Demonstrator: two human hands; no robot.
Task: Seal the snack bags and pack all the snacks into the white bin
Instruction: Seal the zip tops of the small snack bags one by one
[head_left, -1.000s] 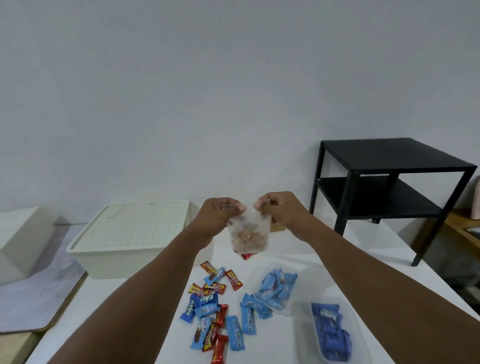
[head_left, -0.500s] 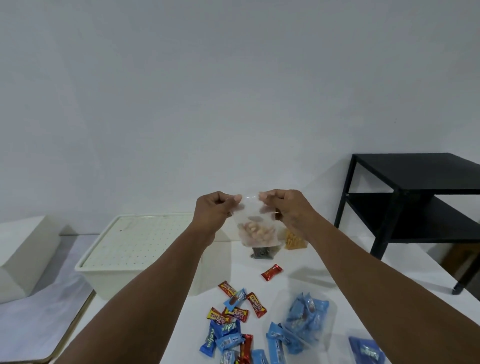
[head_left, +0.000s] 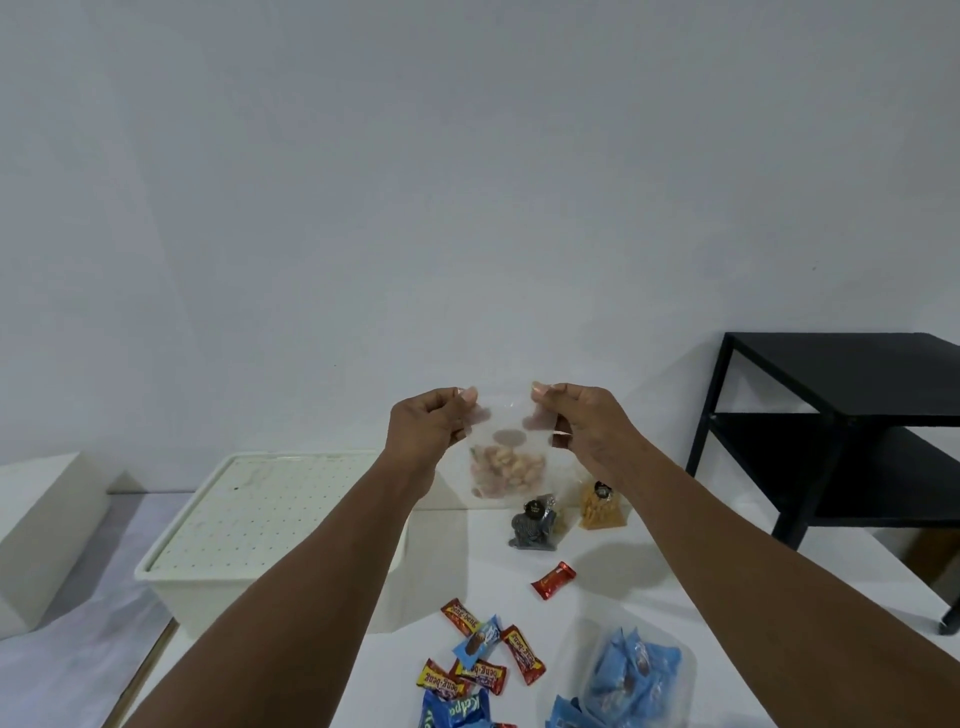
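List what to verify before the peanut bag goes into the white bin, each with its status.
1. Both hands grip the bag: ok. Left hand and right hand pinch the top corners of the clear bag.
2. Seal fully closed: cannot tell, the strip is too faint.
3. Contents settled low: ok, the nuts sit at the bottom.
4. White bin ready to receive: not ok, its perforated lid is on.
5. Other snacks packed: not ok, candy bars and two small pouches lie on the table.

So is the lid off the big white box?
No, the perforated lid lies flat on top of the white bin, covering it completely.
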